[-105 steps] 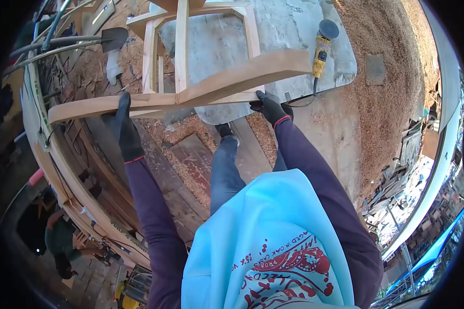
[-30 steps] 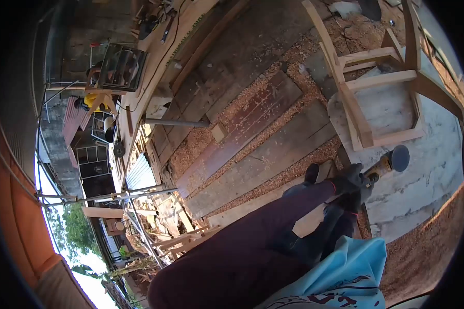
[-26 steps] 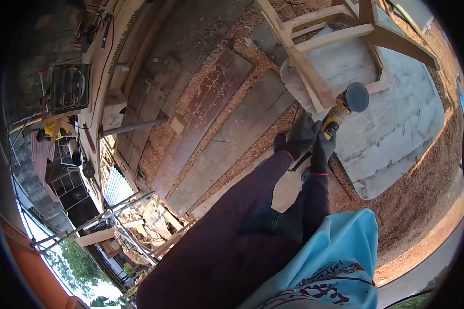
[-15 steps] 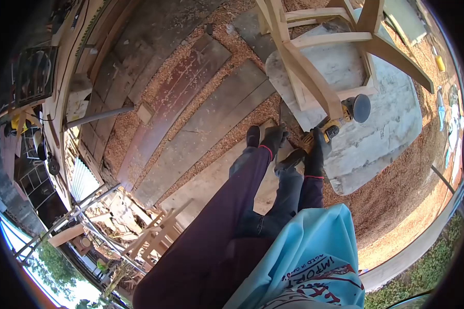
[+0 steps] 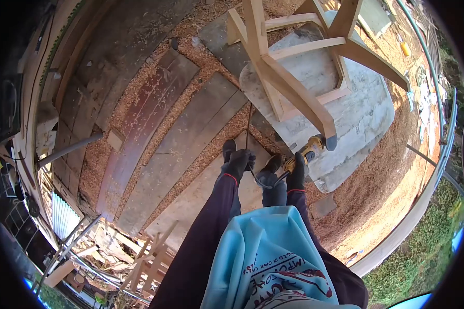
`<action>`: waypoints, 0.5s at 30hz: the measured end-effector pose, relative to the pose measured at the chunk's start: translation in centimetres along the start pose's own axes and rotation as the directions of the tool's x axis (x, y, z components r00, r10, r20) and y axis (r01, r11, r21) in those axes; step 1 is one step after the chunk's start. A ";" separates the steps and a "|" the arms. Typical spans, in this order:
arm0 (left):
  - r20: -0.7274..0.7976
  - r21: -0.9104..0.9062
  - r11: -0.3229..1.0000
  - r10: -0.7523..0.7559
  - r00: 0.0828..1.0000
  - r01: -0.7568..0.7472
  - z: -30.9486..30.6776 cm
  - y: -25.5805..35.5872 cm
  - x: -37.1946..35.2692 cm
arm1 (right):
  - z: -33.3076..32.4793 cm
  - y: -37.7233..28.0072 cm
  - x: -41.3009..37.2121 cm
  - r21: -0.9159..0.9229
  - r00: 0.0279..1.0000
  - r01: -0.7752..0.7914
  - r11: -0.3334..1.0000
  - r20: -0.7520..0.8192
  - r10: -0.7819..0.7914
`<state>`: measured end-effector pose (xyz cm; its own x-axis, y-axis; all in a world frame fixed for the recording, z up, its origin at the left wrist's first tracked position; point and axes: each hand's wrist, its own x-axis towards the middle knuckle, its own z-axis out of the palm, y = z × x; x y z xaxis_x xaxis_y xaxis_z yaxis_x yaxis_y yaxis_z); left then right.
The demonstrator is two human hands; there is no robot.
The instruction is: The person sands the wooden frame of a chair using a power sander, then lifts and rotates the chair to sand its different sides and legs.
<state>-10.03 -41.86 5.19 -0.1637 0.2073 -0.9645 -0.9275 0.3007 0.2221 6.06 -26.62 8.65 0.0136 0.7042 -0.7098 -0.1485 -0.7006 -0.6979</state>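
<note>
Floor boards (image 5: 191,131) are lying under scattered wood shavings (image 5: 207,59). Hands are staying out as two separate grips: gloved left hand (image 5: 238,160) is closing around the dark cord (image 5: 249,123), likely limp and easy to bend. Gloved right hand (image 5: 296,172) is clamping the body of the yellow grinder (image 5: 311,151), which is sitting just right of it, near the desk (image 5: 363,123) edge. Grinder is looking rigid, probably head-heavy; best hold seems the body, clear of the disc (image 5: 331,143). Disc is sitting by a wooden frame (image 5: 299,95) end, contact unclear. Frame is resting on the desk, looking stiff, bulky; rails seem good holds.
</note>
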 end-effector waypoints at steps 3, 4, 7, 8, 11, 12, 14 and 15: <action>0.159 -0.113 0.993 -0.016 0.987 0.035 0.4 0.6 1.3 | -0.6 0.2 3.5 -0.050 0.988 0.132 0.990 -0.073 -0.135; 0.160 -0.089 0.996 -0.006 0.987 0.021 1.6 1.3 1.6 | -0.6 -0.1 5.1 -0.039 0.984 0.145 0.989 -0.101 -0.149; 0.003 0.025 0.998 0.062 0.998 -0.062 5.5 2.0 0.5 | -0.9 -1.1 9.4 0.005 0.974 0.182 0.983 -0.137 -0.180; -0.004 0.031 0.997 0.069 0.998 -0.068 4.4 0.1 4.4 | -0.5 -2.1 10.7 -0.010 0.968 0.200 0.980 -0.151 -0.199; 0.614 -0.301 0.934 0.035 0.788 0.193 -0.8 -3.0 10.4 | -1.0 -2.6 13.7 -0.019 0.955 0.224 0.974 -0.196 -0.224; 0.304 -0.081 0.996 0.053 0.951 -0.030 -0.1 -1.2 6.8 | -1.8 -2.6 14.6 -0.035 0.945 0.259 0.965 -0.199 -0.261; -0.027 0.231 0.956 0.193 0.981 -0.182 0.6 2.9 2.2 | -2.4 -2.1 16.4 -0.026 0.944 0.229 0.973 -0.237 -0.229; -0.037 0.233 0.942 0.257 0.966 -0.242 -0.4 4.2 0.2 | -3.1 -1.9 17.0 -0.045 0.939 0.208 0.977 -0.270 -0.212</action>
<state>-14.10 -40.96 5.87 -0.4087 0.2434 -0.8796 -0.7556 0.4504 0.4757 9.64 -13.67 -2.39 0.3113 0.7788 -0.5445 -0.0981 -0.5436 -0.8336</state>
